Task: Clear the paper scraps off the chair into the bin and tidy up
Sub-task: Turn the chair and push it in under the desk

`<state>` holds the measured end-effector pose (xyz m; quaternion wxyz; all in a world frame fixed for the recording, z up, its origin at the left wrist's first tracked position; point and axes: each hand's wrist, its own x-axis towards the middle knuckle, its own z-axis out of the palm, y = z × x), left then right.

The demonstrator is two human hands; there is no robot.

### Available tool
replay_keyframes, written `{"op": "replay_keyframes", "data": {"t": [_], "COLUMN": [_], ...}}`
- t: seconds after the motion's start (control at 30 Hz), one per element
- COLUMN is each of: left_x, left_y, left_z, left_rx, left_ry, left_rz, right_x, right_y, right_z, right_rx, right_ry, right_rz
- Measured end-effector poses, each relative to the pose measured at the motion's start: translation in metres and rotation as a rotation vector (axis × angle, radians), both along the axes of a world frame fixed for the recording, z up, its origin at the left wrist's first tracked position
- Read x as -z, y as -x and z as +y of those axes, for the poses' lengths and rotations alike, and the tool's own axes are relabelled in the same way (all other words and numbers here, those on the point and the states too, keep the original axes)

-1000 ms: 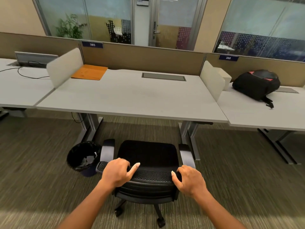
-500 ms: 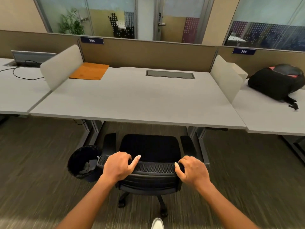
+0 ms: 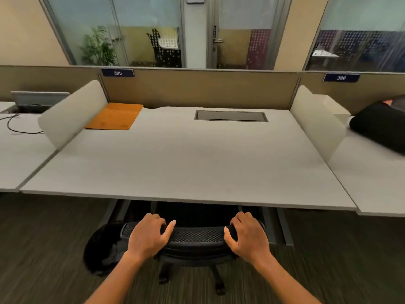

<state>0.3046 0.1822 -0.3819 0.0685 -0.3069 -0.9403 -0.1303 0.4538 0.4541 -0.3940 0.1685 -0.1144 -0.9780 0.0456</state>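
- Table (image 3: pixel 188 163): pale grey top filled the middle of the view, with beige dividers at both sides and a closed cable hatch (image 3: pixel 231 116) set near its back edge.
- Office chair (image 3: pixel 197 238): black, mesh-backed; its seat sat under the table's front edge, and only the top of the backrest and part of the wheeled base showed. No scraps could be made out on it; the seat was mostly hidden.
- Bin (image 3: pixel 103 249): black and round, on the carpet just left of the chair, blurred; contents unreadable.
- Backpack (image 3: pixel 379 128): black, on the neighbouring table at right.
- Orange folder (image 3: pixel 115 116): flat in the table's back left corner.
- Left hand (image 3: pixel 149 234): curled over the backrest's top edge, thumb extended along it.
- Right hand (image 3: pixel 248 235): likewise closed over the backrest top, fingers wrapped forward.
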Motion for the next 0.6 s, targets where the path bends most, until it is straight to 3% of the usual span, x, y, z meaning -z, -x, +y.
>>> {"op": "replay_keyframes", "data": {"t": [0.3, 0.6], "left_x": [0.003, 0.012], "left_y": [0.064, 0.111], "left_z": [0.021, 0.008], "left_rx": [0.030, 0.050], "left_ry": [-0.058, 0.004], "left_rz": [0.020, 0.056], "right_x": [-0.003, 0.005], "right_y": [0.061, 0.090], "right_z": [0.020, 0.005], "right_rx": [0.019, 0.039], "right_ry": [0.047, 0.077], "right_rz": [0.002, 0.007]}}
